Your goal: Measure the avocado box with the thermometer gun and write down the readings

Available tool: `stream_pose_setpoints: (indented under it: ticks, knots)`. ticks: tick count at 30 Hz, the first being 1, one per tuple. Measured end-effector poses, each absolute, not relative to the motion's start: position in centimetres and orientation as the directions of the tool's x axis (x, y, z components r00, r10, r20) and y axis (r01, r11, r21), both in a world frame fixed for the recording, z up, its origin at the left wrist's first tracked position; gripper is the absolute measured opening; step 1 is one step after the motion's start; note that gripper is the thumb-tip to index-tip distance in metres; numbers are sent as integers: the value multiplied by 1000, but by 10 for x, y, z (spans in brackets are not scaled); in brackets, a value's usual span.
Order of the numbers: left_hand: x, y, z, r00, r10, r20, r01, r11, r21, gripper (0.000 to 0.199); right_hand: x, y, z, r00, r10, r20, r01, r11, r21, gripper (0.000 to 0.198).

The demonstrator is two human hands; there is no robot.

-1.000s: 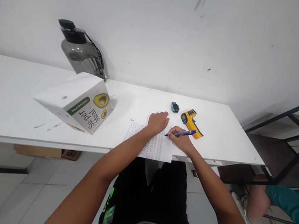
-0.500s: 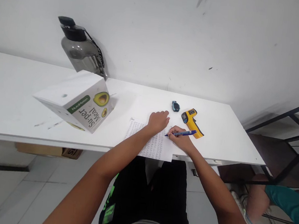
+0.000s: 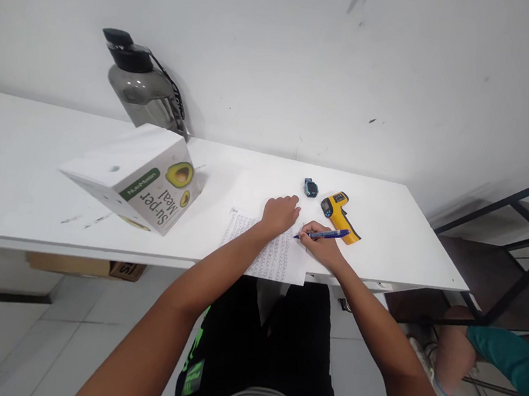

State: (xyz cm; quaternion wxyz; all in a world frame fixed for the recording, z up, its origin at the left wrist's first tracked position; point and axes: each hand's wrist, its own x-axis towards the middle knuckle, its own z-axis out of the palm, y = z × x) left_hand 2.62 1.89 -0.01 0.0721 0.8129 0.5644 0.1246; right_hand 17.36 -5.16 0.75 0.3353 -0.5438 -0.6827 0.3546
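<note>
A sheet of paper [image 3: 264, 262] covered in rows of handwriting lies on the white table, its lower edge hanging slightly past the front. Across its upper part rests my left hand [image 3: 280, 216], palm down with the thumb apart, holding nothing. My right hand [image 3: 320, 245] is closed around a blue pen [image 3: 331, 234], its tip at the right side of the sheet. Just beyond the hands lies a small dark watch [image 3: 311, 188]. A yellow infrared thermometer gun [image 3: 342, 217] is near the pen's back end.
Left on the table [image 3: 397, 237] stands a white box [image 3: 152, 183] with avocado pictures, and behind it a grey water bottle [image 3: 139, 87] against the wall. A black-framed rack [image 3: 500, 248] is at the right, with another person's leg [image 3: 456, 350] beneath it.
My right hand and the pen have shifted very slightly up and to the right. My left hand and the paper stay in place.
</note>
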Motion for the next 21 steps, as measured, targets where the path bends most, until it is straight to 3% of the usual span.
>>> stream_pose_setpoints:
  ticks: [21]
  knots:
    - [27,19,1,328,939,105,894,-344,286,32,174,-50,4,-194,977,90,542,183,-820,12]
